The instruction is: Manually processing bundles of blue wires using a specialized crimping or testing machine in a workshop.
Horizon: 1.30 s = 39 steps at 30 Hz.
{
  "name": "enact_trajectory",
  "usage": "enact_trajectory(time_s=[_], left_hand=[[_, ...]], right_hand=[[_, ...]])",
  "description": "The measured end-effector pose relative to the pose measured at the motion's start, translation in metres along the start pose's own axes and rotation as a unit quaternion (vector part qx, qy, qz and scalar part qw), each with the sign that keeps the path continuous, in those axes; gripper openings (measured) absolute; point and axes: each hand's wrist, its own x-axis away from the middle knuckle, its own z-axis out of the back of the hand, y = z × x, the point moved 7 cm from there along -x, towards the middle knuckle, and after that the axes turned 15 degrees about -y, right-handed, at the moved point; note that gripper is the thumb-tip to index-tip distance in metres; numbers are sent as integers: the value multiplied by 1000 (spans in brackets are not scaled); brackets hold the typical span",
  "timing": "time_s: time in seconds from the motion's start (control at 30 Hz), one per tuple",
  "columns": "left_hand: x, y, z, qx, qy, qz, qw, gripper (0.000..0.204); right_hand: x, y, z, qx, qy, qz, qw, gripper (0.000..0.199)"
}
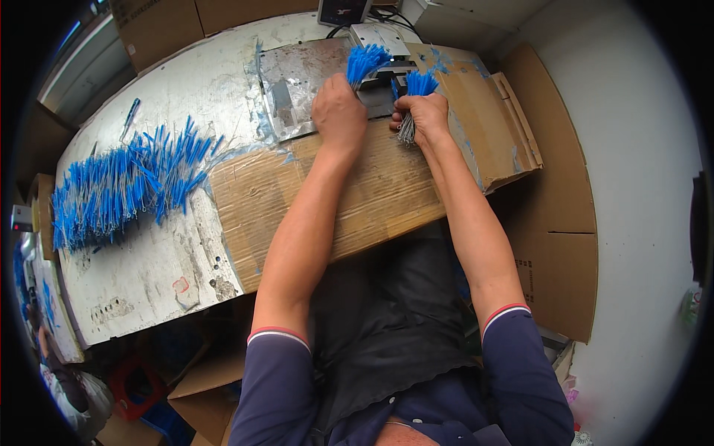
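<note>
My left hand (340, 115) is closed around the lower part of a bunch of thin blue brushes (367, 62), their blue ends fanning out above the fist. To its right, my right hand (425, 117) grips a second bunch, with blue ends (422, 82) on top and looped wire stems (406, 130) sticking out below. Both hands are over the front edge of a metal plate (297, 78), close to a small dark fixture (394, 72) partly hidden by the bunches. A large heap of the same blue pieces (123, 182) lies on the left of the table.
Cardboard (260, 193) covers the table's front, and a taped cardboard piece (483, 111) lies at the right. A small screen (343, 10) and a pale metal box (379, 37) with cables stand at the back. A pen (131, 115) lies behind the heap. Tall cardboard (558, 171) stands by the wall.
</note>
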Motion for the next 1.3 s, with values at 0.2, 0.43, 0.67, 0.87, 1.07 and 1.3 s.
enact_trajectory(time_s=[0.2, 0.43, 0.67, 0.87, 1.07, 1.3], left_hand=[[-2, -2, 0, 32, 11, -10, 999, 7], [-1, 1, 0, 33, 11, -37, 999, 8], [-2, 3, -5, 48, -69, -20, 996, 11], [-2, 4, -4, 59, -62, -30, 996, 10], [-1, 5, -8, 21, -73, -50, 996, 12], [0, 8, -10, -21, -69, -46, 996, 9]], right_hand=[[-8, -4, -1, 37, 42, -17, 998, 14], [-8, 5, 5, -85, 1, -2, 996, 8], [0, 8, 13, -113, -33, 23, 993, 11], [5, 8, 8, -109, -32, 23, 993, 10], [8, 6, 6, -31, -30, 5, 999, 9], [1, 4, 9, 22, 24, 6, 999, 9]])
